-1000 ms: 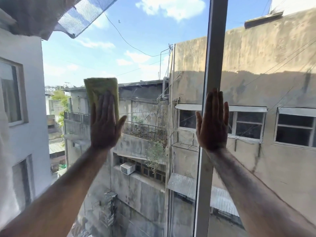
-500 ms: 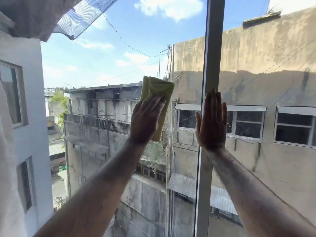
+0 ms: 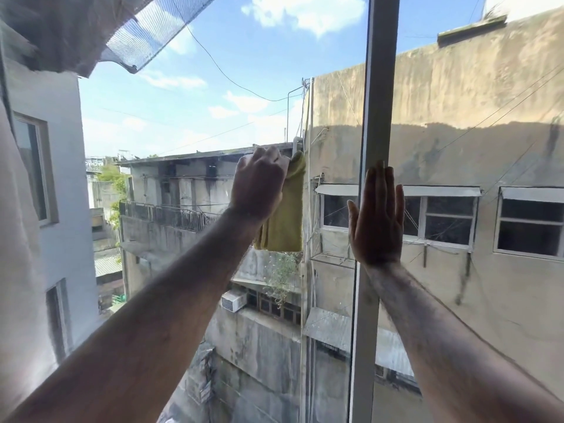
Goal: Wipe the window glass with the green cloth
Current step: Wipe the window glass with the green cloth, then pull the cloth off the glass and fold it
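Note:
The window glass (image 3: 189, 123) fills the view, with buildings and sky behind it. My left hand (image 3: 259, 184) is curled into a fist against the pane near its right side, gripping the top of the green cloth (image 3: 283, 221). The cloth hangs down below the fist, folded, just left of the white window frame bar (image 3: 378, 87). My right hand (image 3: 377, 218) lies flat with fingers together, pressed on that vertical bar and the pane beside it. It holds nothing.
A pale curtain (image 3: 21, 239) hangs along the left edge, and a mesh curtain (image 3: 91, 32) is bunched at the top left. A second pane (image 3: 488, 148) lies right of the frame bar.
My left hand swept the cloth rightward across the pane, then changed from a flat palm on it to a fist holding its top. My right hand stayed put.

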Demonstrator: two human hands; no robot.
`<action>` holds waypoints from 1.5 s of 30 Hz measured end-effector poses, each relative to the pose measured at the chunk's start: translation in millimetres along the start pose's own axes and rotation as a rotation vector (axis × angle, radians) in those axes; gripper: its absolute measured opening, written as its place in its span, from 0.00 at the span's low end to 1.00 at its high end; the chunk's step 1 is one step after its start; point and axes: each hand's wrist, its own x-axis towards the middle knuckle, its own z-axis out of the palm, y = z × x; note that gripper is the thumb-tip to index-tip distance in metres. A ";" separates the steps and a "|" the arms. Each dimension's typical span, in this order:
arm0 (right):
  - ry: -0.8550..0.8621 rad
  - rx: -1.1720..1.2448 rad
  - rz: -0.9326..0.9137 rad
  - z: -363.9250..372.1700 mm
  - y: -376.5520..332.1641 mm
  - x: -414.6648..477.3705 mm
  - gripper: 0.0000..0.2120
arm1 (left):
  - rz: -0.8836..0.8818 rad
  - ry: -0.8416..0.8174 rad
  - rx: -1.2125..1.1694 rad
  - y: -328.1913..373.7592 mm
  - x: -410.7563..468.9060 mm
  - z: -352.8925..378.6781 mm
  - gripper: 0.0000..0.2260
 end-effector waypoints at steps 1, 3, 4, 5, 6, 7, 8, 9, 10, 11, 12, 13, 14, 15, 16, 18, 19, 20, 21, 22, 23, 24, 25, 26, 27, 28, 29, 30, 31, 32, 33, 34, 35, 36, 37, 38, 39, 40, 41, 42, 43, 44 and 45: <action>-0.005 0.006 0.001 -0.9 -0.7 -0.1 0.33 | -0.029 -0.016 -0.028 0.7 -0.4 -3.9 0.11; -0.021 0.011 -0.011 -5.0 -1.0 -0.6 0.34 | -0.093 -0.046 -0.096 1.1 -2.1 -13.8 0.13; -0.036 0.011 -0.019 -8.1 -1.0 -0.7 0.35 | -0.117 -0.050 -0.117 0.4 -3.2 -19.0 0.14; -0.052 0.020 -0.024 -11.5 -1.2 -0.3 0.35 | -0.136 -0.043 -0.134 -1.3 -3.9 -22.7 0.15; -0.073 0.046 -0.016 -14.4 -1.8 0.2 0.36 | -0.159 -0.035 -0.153 -1.9 -4.9 -27.4 0.15; -0.089 0.086 0.005 -18.7 -4.3 1.2 0.37 | -0.188 -0.028 -0.184 -3.1 -5.9 -32.3 0.16; -0.098 0.137 0.029 -24.6 -8.8 2.8 0.38 | -0.223 -0.027 -0.220 -4.3 -6.5 -37.6 0.16; -0.096 0.193 0.032 -31.7 -14.8 4.7 0.39 | -0.260 -0.028 -0.260 -6.1 -7.1 -41.5 0.16; -0.095 0.257 0.004 -39.5 -21.8 6.5 0.39 | -0.302 -0.035 -0.296 -7.3 -8.0 -46.9 0.16; -0.106 0.337 -0.037 -46.7 -28.5 8.7 0.39 | -0.343 -0.040 -0.340 -8.8 -8.2 -51.2 0.15; -0.138 0.450 -0.049 -54.1 -36.3 11.1 0.38 | -0.388 -0.045 -0.395 -9.5 -8.4 -57.1 0.15; -0.191 0.584 -0.011 -61.6 -44.6 14.3 0.36 | -0.428 -0.044 -0.459 -9.9 -8.5 -63.0 0.15; -0.255 0.709 0.079 -70.0 -53.3 18.4 0.35 | -0.478 -0.038 -0.523 -9.1 -9.7 -69.7 0.16; -0.322 0.813 0.192 -78.3 -61.4 22.5 0.32 | -0.528 -0.021 -0.587 -8.7 -12.4 -75.3 0.17; -0.378 0.897 0.306 -84.0 -67.3 26.0 0.27 | -0.584 -0.008 -0.636 -7.9 -16.2 -79.9 0.19; -0.440 1.109 0.515 -91.3 -73.7 29.1 0.12 | -0.695 -0.022 -0.727 -11.3 -28.2 -87.2 0.21; -0.467 1.224 0.599 -95.4 -76.4 29.1 0.07 | -0.742 -0.066 -0.813 -15.3 -35.9 -89.4 0.21; -0.494 1.305 0.669 -97.6 -78.9 27.5 0.06 | -0.790 -0.133 -0.932 -19.3 -45.2 -92.0 0.22; -0.524 1.363 0.731 -99.5 -81.1 25.3 0.06 | -0.843 -0.208 -1.068 -21.1 -55.3 -95.1 0.22; -0.551 1.379 0.781 -98.4 -83.1 20.5 0.06 | -0.899 -0.296 -1.189 -21.5 -67.7 -100.1 0.23; -0.574 1.388 0.819 -97.1 -85.0 14.7 0.05 | -0.950 -0.377 -1.275 -22.3 -79.6 -104.1 0.25; -0.600 1.393 0.847 -94.6 -86.4 6.8 0.06 | -0.995 -0.430 -1.320 -24.0 -92.0 -105.4 0.26; -0.625 1.402 0.881 -94.0 -88.5 -2.6 0.07 | -1.029 -0.452 -1.351 -26.6 -105.7 -104.6 0.25; -0.649 1.402 0.904 -94.2 -90.0 -11.8 0.10 | -1.050 -0.456 -1.370 -29.7 -118.4 -102.4 0.22; -0.674 1.393 0.927 -94.2 -91.1 -25.0 0.15 | -1.070 -0.455 -1.381 -34.3 -134.6 -97.7 0.18; -0.703 1.383 0.939 -95.0 -91.7 -38.7 0.19 | -1.088 -0.451 -1.380 -37.9 -150.8 -93.4 0.14; -0.739 1.375 0.948 -94.8 -91.1 -55.9 0.23 | -1.119 -0.452 -1.378 -42.7 -169.9 -86.3 0.11; -0.775 1.367 0.962 -94.0 -89.7 -76.4 0.25 | -1.156 -0.462 -1.372 -45.6 -192.0 -80.7 0.09; -0.807 1.356 0.979 -93.6 -87.2 -96.0 0.26 | -1.181 -0.477 -1.364 -46.9 -213.3 -76.6 0.07; -0.844 1.332 1.002 -91.9 -84.8 -120.1 0.26 | -1.205 -0.504 -1.343 -46.7 -238.9 -71.3 0.06; -0.879 1.312 1.029 -88.3 -81.8 -144.9 0.24 | -1.228 -0.541 -1.324 -45.3 -264.5 -64.5 0.05; -0.918 1.293 1.056 -84.4 -78.9 -172.9 0.21 | -1.257 -0.582 -1.303 -42.6 -292.9 -57.2 0.03; -0.958 1.274 1.086 -79.9 -76.0 -203.6 0.19 | -1.291 -0.617 -1.287 -39.3 -323.9 -49.4 0.02; -1.000 1.254 1.109 -76.5 -72.9 -230.3 0.21 | -1.323 -0.641 -1.271 -35.5 -351.4 -42.9 0.01; -1.054 1.232 1.139 -71.9 -70.4 -262.8 0.23 | -1.373 -0.658 -1.252 -30.3 -384.3 -35.3 0.02; -1.108 1.219 1.156 -68.7 -68.8 -293.8 0.24 | -1.430 -0.671 -1.229 -24.6 -416.3 -28.7 0.03; -1.149 1.213 1.159 -67.4 -67.7 -325.3 0.22 | -1.484 -0.683 -1.211 -18.5 -450.2 -22.5 0.04; -1.183 1.212 1.174 -67.4 -66.7 -358.3 0.20 | -1.541 -0.698 -1.198 -11.0 -485.3 -19.1 0.05; -1.214 1.214 1.191 -68.1 -66.0 -386.7 0.19 | -1.592 -0.718 -1.195 -4.3 -516.2 -18.0 0.05; -1.260 1.202 1.214 -70.4 -66.4 -420.7 0.19 | -1.652 -0.744 -1.188 3.8 -553.0 -16.7 0.05; -1.310 1.179 1.220 -71.9 -66.8 -455.2 0.20 | -1.702 -0.770 -1.169 11.4 -590.2 -15.4 0.04; -1.362 1.145 1.215 -76.1 -67.7 -490.5 0.19 | -1.744 -0.799 -1.139 20.0 -627.3 -15.7 0.04; -1.402 1.094 1.220 -81.4 -67.5 -527.3 0.18 | -1.785 -0.827 -1.107 28.8 -665.3 -16.8 0.04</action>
